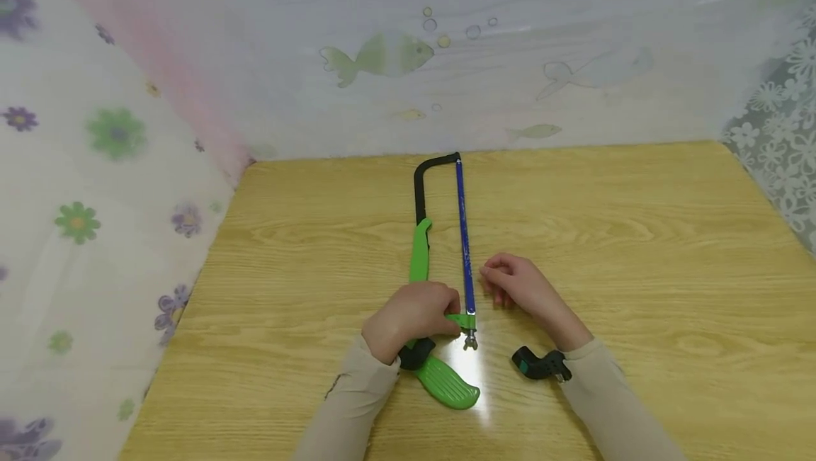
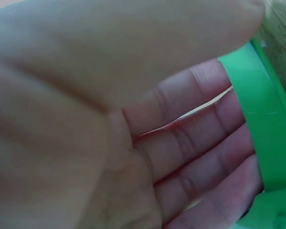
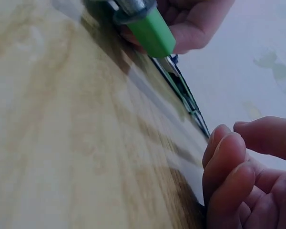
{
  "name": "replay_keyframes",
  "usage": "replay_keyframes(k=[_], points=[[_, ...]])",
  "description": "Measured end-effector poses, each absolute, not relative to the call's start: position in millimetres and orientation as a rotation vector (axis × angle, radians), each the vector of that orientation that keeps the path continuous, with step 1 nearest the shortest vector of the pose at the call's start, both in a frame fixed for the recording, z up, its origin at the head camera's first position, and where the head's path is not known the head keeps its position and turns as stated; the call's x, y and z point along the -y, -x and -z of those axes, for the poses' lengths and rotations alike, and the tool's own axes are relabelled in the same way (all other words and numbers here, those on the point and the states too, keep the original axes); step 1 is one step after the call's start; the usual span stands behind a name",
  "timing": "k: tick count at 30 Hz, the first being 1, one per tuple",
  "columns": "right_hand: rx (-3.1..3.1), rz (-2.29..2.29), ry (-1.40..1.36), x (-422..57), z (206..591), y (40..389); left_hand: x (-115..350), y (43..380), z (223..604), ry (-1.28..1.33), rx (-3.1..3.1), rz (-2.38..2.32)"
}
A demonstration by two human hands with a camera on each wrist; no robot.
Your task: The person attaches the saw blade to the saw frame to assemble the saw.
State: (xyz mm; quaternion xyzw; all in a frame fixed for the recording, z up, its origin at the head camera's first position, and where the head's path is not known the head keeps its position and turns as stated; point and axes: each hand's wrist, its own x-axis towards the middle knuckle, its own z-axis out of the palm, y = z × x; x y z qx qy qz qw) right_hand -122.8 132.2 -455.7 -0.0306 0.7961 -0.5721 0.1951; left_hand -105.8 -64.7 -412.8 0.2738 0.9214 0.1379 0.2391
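A hacksaw [image 1: 418,252] with a green and black frame and a blue blade [image 1: 465,234] lies on the table, its green handle [image 1: 449,384] toward me. My left hand [image 1: 414,316] grips the frame near the handle, by the green blade holder [image 1: 468,321]. In the left wrist view its fingers [image 2: 190,143] reach to the green frame. A metal wing nut [image 1: 470,340] sits at the blade's near end. Just right of the blade, my right hand [image 1: 519,284] is held with loosely bent fingers. The right wrist view shows nothing between its fingers [image 3: 229,162].
The wood-grain table [image 1: 637,248] extends on both sides of the hacksaw. Behind it hangs a pale sheet [image 1: 484,93] with fish drawings, and a flowered sheet [image 1: 127,192] is at the left. Black wrist devices [image 1: 540,364] are worn at both cuffs.
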Motion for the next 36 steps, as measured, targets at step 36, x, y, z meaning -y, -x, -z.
replay_keyframes(k=[36], points=[[-2.018,1.377,0.558,-139,455,75,67,108,415,-0.762,-2.494,-0.416]])
